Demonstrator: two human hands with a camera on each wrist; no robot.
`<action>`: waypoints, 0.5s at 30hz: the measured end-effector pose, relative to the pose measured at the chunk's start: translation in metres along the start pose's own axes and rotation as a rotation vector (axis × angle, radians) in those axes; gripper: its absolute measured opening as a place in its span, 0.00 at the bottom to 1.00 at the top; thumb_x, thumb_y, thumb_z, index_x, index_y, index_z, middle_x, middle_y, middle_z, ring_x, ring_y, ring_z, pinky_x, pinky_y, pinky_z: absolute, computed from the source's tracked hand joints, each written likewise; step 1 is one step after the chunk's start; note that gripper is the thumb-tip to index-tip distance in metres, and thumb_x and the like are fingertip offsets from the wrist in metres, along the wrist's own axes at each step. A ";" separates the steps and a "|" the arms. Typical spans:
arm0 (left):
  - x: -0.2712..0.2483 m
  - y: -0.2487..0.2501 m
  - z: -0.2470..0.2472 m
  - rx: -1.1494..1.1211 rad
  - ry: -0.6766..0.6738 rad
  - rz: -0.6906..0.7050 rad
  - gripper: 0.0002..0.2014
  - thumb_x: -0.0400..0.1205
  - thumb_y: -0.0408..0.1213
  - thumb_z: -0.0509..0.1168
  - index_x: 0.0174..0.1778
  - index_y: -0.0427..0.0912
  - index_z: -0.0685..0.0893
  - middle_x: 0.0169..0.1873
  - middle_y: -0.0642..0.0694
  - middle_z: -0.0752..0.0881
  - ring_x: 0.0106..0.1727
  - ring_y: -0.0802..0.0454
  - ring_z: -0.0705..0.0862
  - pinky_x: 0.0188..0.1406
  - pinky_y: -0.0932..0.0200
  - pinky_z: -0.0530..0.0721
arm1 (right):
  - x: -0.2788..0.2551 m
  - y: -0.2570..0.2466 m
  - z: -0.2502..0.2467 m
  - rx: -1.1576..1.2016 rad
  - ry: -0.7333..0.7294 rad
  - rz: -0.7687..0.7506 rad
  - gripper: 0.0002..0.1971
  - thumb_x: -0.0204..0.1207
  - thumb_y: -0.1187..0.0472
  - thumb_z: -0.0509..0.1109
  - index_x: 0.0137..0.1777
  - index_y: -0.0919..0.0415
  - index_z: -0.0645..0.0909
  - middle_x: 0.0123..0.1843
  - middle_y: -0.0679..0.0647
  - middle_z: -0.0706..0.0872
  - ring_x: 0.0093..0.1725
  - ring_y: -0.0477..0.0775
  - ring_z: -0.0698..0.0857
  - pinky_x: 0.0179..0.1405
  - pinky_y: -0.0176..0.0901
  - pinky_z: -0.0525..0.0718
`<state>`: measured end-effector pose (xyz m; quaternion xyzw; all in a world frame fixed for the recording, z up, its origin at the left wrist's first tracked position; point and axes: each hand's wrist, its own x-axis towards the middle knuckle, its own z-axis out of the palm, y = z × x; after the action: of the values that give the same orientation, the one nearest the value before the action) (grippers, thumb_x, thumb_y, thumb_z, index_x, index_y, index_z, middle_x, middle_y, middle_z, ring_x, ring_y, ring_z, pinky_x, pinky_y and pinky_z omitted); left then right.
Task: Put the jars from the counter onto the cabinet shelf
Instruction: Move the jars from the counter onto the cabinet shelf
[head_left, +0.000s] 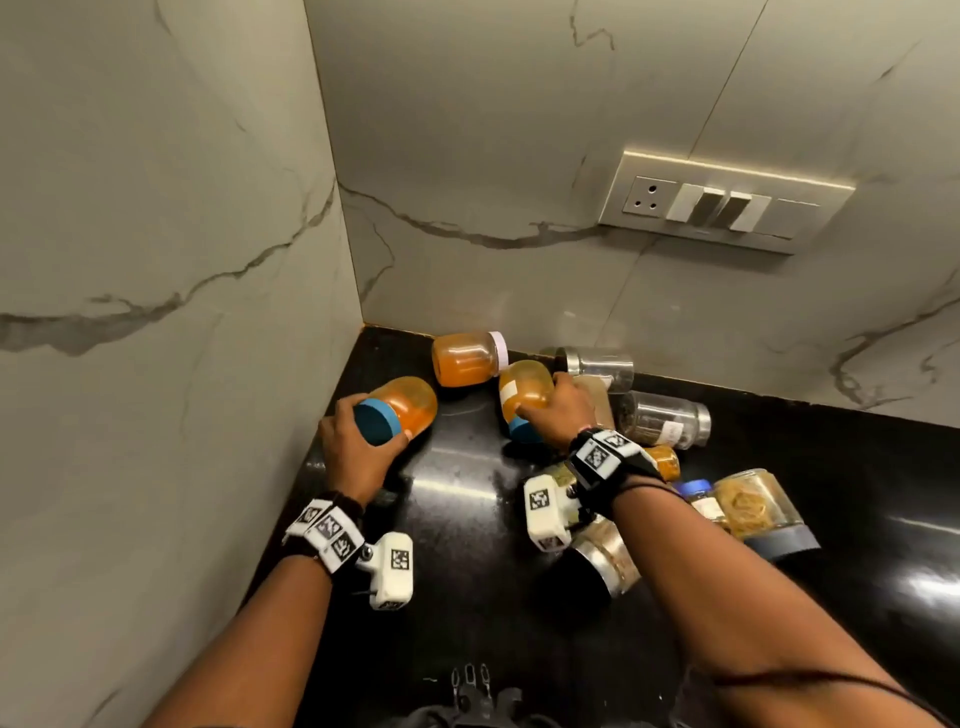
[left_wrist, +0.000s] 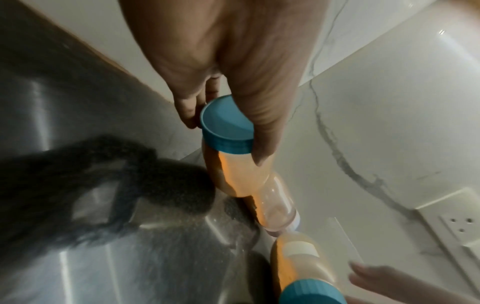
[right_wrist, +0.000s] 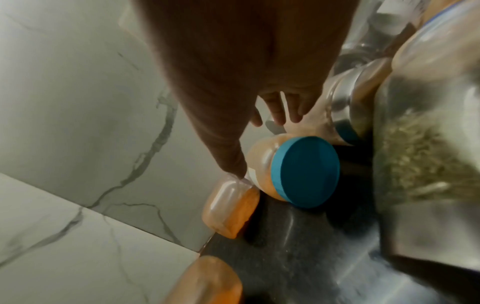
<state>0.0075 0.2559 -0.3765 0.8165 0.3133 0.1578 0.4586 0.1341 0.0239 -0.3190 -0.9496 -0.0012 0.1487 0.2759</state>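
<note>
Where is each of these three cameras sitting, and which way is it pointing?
Head: on the head, looking down at the black counter in a marble corner; both forearms and hands show.
Left wrist: along the left hand, which grips a blue-lidded orange jar.
Right wrist: along the right hand, fingers spread over a second blue-lidded jar lying on the counter.
Shared: the white-lidded orange jar by the wall shows in all three views.

Head camera looks steeply down at the counter (head_left: 467, 519) corner; both wrist cameras look closely along the fingers, sharing its orange jars
</note>
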 end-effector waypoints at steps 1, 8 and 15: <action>-0.009 0.000 -0.004 -0.014 -0.007 0.007 0.39 0.65 0.37 0.85 0.71 0.46 0.75 0.65 0.36 0.74 0.60 0.40 0.78 0.58 0.52 0.80 | 0.007 -0.003 0.004 -0.028 0.006 0.021 0.43 0.71 0.46 0.77 0.82 0.63 0.64 0.76 0.67 0.74 0.76 0.70 0.73 0.74 0.60 0.75; -0.056 -0.015 -0.023 0.032 -0.004 0.047 0.38 0.65 0.42 0.85 0.70 0.49 0.78 0.63 0.39 0.77 0.62 0.40 0.79 0.60 0.48 0.82 | 0.028 -0.019 0.016 -0.258 0.021 0.081 0.44 0.76 0.40 0.71 0.82 0.71 0.62 0.78 0.65 0.74 0.78 0.66 0.73 0.76 0.51 0.69; -0.078 -0.023 -0.038 0.039 -0.007 0.089 0.38 0.66 0.43 0.84 0.72 0.49 0.77 0.63 0.43 0.76 0.62 0.44 0.81 0.58 0.54 0.81 | 0.035 -0.027 0.031 -0.183 -0.036 0.123 0.50 0.67 0.45 0.82 0.82 0.64 0.58 0.77 0.68 0.72 0.77 0.70 0.73 0.76 0.60 0.74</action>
<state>-0.0804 0.2388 -0.3735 0.8389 0.2780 0.1693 0.4362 0.1607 0.0659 -0.3398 -0.9662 0.0386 0.1818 0.1784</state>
